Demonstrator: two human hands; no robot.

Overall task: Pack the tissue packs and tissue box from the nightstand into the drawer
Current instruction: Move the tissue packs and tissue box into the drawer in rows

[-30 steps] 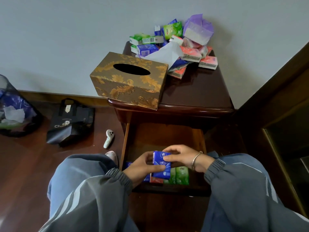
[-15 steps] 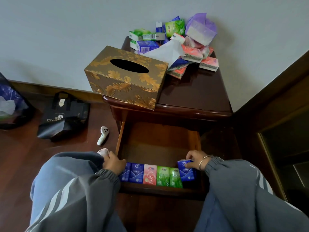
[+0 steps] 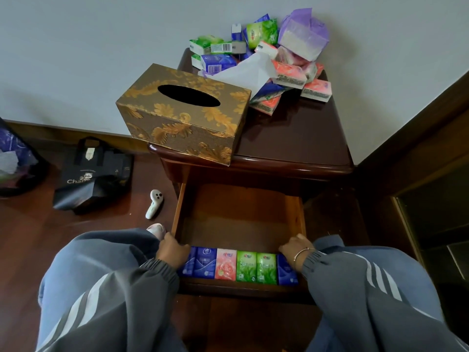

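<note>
Tissue packs (image 3: 236, 266) row: left hand (image 3: 173, 252), right hand (image 3: 295, 248) grip ends.

Upright tissue packs (image 3: 225, 266) along drawer (image 3: 241, 212) front

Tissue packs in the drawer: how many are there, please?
6, lined along the drawer front: two blue packs, pink pack, two green packs, blue pack; left hand may hide others.

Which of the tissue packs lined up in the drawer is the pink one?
The pink pack with a rose on it, standing between a blue pack and a green pack; the row's others are blue or green.
</note>
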